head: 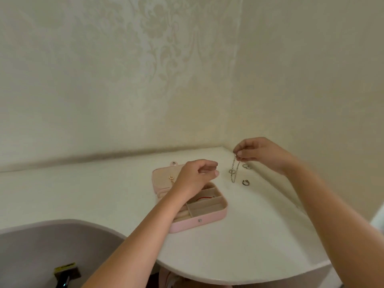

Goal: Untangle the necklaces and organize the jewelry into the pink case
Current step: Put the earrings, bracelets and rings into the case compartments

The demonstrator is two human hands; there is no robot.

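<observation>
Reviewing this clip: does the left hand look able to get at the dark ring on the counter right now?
Probably, but not directly. The left hand hovers over the pink case, and the chain dangling from the right hand hangs between it and the dark ring on the counter.

soft even warm light, faint shadows under hands, no glare, slight overall blur, wide-angle bending at edges

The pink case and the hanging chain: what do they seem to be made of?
Pink case: probably faux leather, a smooth matte pink shell with a shiny snap stud; the cream lining looks like soft fabric. Chain, pinched by the right hand: metal, silvery, small glinting links; silver or steel cannot be told.
</observation>
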